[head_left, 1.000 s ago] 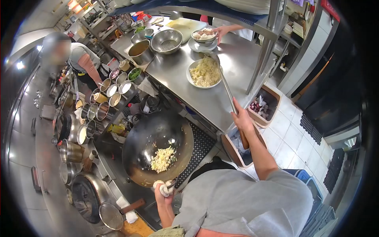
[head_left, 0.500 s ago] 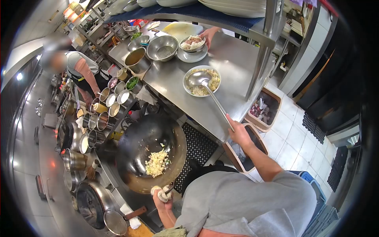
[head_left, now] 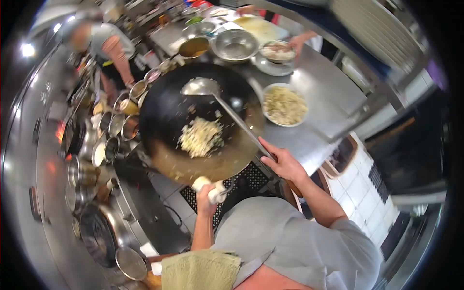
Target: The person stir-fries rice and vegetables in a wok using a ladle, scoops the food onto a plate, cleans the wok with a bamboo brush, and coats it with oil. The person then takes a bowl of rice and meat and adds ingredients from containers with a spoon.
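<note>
My left hand (head_left: 206,199) is closed around the cloth-wrapped handle (head_left: 218,192) of a large dark wok (head_left: 164,113). The wok is raised and tilted beside the steel counter. A mound of what looks like fried rice (head_left: 200,137) lies inside it, with stray grains around. My right hand (head_left: 286,167) grips a long-handled ladle (head_left: 237,118), whose bowl hangs over the far part of the wok. Just right of the wok, a white bowl (head_left: 265,117) filled with similar fried rice (head_left: 285,104) stands on the counter.
Another person's hand (head_left: 300,41) touches a bowl of food (head_left: 276,52) set on white plates (head_left: 273,67). A steel basin (head_left: 235,45) stands on the counter (head_left: 321,113). At the left, a co-worker (head_left: 113,46) is near several seasoning pots. A shelf post crosses at the right.
My left hand has lifted the wok up and toward the counter. The ladle has moved left from the white bowl to over the wok, and the rice bowl is now uncovered.
</note>
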A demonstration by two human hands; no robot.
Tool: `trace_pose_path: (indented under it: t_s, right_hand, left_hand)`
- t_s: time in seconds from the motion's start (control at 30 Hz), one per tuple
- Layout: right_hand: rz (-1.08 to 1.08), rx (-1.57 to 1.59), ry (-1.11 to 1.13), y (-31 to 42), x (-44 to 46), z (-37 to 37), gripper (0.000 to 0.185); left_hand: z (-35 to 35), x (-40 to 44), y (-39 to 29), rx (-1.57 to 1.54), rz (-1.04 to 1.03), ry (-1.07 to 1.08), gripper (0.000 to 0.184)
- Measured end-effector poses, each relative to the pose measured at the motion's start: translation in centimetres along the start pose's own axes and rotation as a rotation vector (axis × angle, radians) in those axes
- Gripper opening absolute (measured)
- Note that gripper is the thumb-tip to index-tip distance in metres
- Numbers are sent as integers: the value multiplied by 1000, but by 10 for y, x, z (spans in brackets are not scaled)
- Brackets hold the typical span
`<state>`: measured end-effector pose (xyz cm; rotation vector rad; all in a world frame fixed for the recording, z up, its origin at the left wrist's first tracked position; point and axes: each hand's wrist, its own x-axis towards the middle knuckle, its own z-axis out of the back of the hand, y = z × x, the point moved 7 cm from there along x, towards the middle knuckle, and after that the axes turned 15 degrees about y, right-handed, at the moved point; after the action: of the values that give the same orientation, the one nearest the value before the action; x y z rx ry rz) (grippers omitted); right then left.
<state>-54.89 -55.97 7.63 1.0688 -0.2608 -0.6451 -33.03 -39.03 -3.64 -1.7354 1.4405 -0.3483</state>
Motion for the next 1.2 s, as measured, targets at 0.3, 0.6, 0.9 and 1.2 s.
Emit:
trace_pose_path:
  t_s: [0.3, 0.6, 0.9, 1.2]
  right_hand:
    - [76, -636, 31, -19, -27, 49, 53]
    - [61, -284, -131, -14, 54, 52, 56]
    - [-44, -596, -96, -25, -9, 97, 55]
    - [-87, -818, 17, -82, -87, 118, 51]
  left_hand:
    - [-21, 95, -43, 15, -26, 177, 16]
    - [-35, 127, -44, 70, 10, 246, 19]
    - [-59, 129, -37, 87, -2, 218, 20]
    - [-78, 120, -34, 78, -44, 195, 16]
